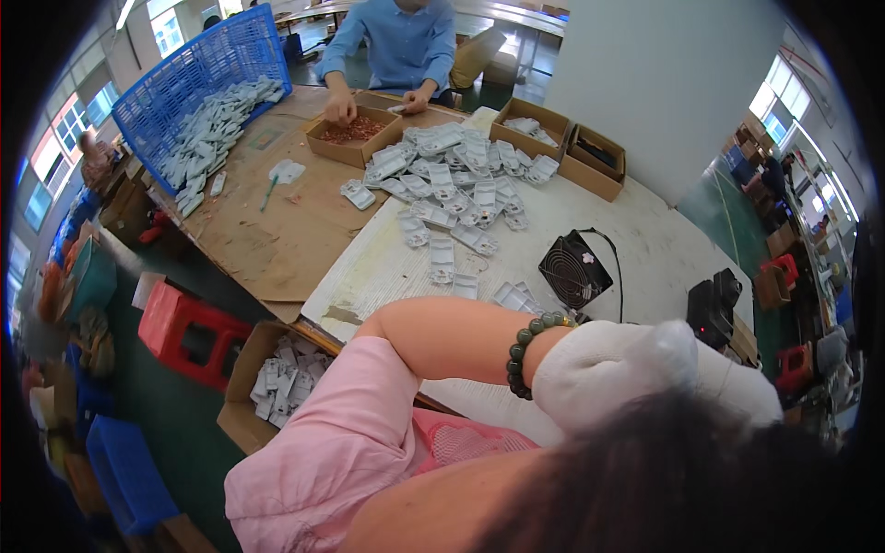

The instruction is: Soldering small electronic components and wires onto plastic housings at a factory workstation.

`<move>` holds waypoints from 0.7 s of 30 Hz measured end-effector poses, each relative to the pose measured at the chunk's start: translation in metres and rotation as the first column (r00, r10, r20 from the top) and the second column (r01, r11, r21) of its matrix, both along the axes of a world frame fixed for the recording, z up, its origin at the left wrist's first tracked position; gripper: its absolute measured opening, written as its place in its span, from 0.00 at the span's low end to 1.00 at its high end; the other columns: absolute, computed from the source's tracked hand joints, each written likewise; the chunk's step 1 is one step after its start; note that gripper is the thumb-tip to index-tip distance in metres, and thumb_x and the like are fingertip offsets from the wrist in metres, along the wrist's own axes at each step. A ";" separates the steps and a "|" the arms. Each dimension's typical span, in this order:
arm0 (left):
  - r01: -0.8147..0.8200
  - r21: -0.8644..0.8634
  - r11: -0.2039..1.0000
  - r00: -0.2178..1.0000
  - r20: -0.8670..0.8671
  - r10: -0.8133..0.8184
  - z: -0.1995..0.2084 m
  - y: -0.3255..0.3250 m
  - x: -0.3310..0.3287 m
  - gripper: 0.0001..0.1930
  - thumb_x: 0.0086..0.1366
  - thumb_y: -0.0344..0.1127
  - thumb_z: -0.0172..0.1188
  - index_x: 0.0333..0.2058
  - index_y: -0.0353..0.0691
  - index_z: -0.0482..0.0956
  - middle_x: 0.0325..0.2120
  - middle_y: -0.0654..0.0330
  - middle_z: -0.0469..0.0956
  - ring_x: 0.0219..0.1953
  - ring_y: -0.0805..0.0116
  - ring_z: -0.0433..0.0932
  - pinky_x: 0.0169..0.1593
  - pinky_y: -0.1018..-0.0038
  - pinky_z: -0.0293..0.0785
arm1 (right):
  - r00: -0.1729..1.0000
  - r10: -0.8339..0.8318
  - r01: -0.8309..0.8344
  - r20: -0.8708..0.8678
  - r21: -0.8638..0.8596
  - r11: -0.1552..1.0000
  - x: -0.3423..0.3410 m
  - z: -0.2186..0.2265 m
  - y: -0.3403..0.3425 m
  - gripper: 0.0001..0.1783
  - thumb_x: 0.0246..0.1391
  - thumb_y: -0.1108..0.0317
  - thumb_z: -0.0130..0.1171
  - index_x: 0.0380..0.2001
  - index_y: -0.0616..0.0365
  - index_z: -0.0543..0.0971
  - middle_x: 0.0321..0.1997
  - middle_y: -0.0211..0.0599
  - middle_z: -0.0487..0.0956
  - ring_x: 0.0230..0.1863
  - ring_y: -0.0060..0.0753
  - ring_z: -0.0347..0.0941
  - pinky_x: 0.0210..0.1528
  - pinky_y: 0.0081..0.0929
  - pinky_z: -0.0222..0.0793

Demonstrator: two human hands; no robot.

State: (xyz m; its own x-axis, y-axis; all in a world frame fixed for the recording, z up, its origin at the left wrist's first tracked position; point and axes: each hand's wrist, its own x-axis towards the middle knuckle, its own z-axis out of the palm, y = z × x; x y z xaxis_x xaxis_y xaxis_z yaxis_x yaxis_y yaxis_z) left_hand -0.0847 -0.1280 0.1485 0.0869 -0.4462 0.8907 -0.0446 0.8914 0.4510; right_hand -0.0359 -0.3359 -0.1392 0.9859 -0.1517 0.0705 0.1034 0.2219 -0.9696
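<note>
My left arm in a pink sleeve comes in from the lower left and bends across the view. It wears a bracelet of dark green beads (527,355). My left hand (636,373), in a white glove, is raised close to the camera, up against my dark hair (664,479). Whether it holds anything is hidden. My right hand is out of sight. Beyond the arm, a heap of pale grey plastic parts (456,180) lies on the white table (645,240), well away from the hand. Nearest the glove stands a small black fan (573,269).
A black device (714,306) sits at the table's right edge. Across the table a person in a blue shirt (396,41) has both hands at a cardboard box of small reddish pieces (355,131). A blue basket (198,83), open cardboard boxes (590,157), a floor box of parts (281,378) and a red stool (184,332) surround it.
</note>
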 end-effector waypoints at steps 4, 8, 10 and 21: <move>-0.249 -0.075 0.966 0.941 0.218 0.260 -0.008 0.002 0.039 0.27 0.73 0.48 0.34 0.52 0.29 0.69 0.45 0.50 0.74 0.50 0.60 0.72 0.55 0.68 0.67 | 1.000 0.007 -0.007 0.019 -0.024 1.000 0.013 -0.014 -0.003 0.10 0.62 0.65 0.47 0.31 0.59 0.71 0.25 0.27 0.71 0.20 0.12 0.61 0.20 0.11 0.58; -0.641 -0.287 0.712 0.693 0.183 0.698 0.004 0.041 0.081 0.25 0.70 0.47 0.41 0.56 0.32 0.64 0.47 0.51 0.72 0.52 0.60 0.71 0.55 0.67 0.68 | 0.991 -0.027 0.044 0.131 -0.126 0.991 0.020 -0.027 -0.004 0.11 0.63 0.63 0.47 0.30 0.58 0.70 0.25 0.26 0.69 0.21 0.11 0.60 0.20 0.09 0.57; -0.652 -0.292 0.700 0.709 0.091 0.699 0.022 0.070 0.076 0.26 0.68 0.47 0.43 0.57 0.33 0.63 0.48 0.51 0.72 0.52 0.59 0.71 0.54 0.66 0.69 | 0.997 -0.005 0.004 0.077 0.007 1.000 0.018 -0.023 0.007 0.12 0.63 0.61 0.47 0.30 0.57 0.70 0.25 0.25 0.68 0.21 0.10 0.59 0.20 0.09 0.56; -0.437 -0.394 0.808 0.883 -0.018 0.468 0.085 0.132 0.000 0.35 0.59 0.47 0.57 0.61 0.41 0.55 0.52 0.53 0.68 0.55 0.57 0.69 0.53 0.63 0.71 | 0.962 -0.057 0.093 0.267 -0.123 0.988 0.030 -0.057 -0.012 0.09 0.63 0.62 0.49 0.34 0.55 0.69 0.27 0.26 0.65 0.25 0.15 0.59 0.24 0.10 0.56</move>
